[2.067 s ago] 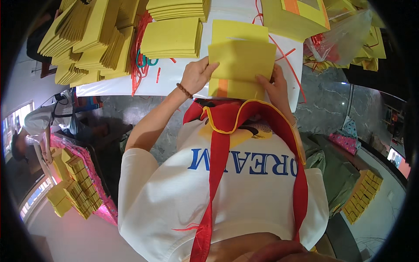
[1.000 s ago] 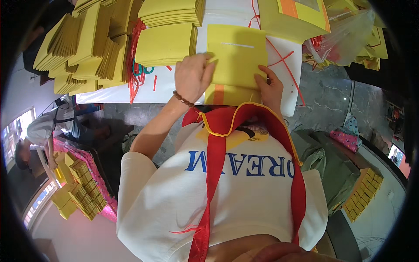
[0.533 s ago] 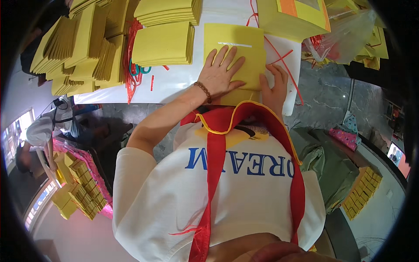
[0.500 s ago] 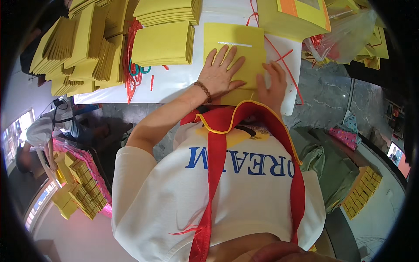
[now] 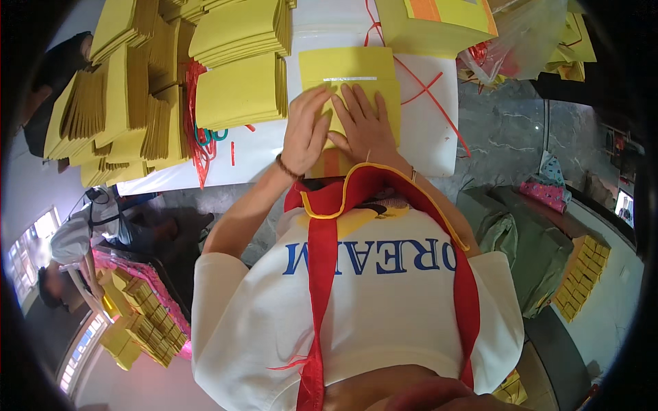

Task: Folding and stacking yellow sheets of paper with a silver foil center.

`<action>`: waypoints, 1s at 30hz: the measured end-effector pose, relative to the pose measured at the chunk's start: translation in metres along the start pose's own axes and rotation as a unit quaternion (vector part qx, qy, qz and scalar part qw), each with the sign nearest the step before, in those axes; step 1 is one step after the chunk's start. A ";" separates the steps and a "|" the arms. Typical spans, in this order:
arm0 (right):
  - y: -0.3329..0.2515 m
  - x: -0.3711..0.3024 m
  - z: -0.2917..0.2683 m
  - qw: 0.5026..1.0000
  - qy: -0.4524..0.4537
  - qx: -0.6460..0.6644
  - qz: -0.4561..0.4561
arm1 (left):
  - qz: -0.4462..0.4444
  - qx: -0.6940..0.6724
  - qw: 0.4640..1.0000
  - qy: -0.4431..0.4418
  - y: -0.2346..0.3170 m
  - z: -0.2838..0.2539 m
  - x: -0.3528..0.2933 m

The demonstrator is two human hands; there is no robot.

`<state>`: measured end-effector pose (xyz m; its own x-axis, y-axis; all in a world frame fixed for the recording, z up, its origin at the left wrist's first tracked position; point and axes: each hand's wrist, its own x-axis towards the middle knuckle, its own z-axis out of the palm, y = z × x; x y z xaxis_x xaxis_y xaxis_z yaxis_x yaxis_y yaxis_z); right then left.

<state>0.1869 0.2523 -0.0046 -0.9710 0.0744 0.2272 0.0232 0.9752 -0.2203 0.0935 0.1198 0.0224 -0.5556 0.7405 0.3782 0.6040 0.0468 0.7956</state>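
White-covered table: yellow card stacks left, creased yellow card front center, yellow box upper right, teal-handled scissors, red ribbon strands both sides.

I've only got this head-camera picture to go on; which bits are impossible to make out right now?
All in the head view:
- Yellow sheet: its middle is covered by the left hand and right hand.
- Left hand's grip: its own fingers hide whether it pinches anything.
- Large yellow box: cut off by the upper edge.
- Bright panel at far right: too small to identify.
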 end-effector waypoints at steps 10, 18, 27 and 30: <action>0.015 -0.012 -0.002 0.910 0.095 0.383 0.131 | 0.086 0.312 0.941 -0.100 0.008 0.002 -0.039; 0.087 -0.022 0.010 0.173 0.137 0.965 0.141 | 0.169 0.426 0.883 -0.099 0.009 0.018 -0.022; 0.107 -0.015 -0.026 0.213 0.105 0.970 0.059 | 0.251 0.371 0.894 -0.030 0.013 -0.027 0.000; 0.113 -0.027 -0.031 0.265 0.119 0.955 0.057 | 0.270 0.443 0.853 0.060 0.007 -0.083 -0.001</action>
<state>0.2230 0.3670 -0.0057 -0.9422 0.3133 0.1189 -0.3342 -0.9043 -0.2657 0.0509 0.0639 0.0672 -0.0814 0.7434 0.6638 0.9555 0.2476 -0.1601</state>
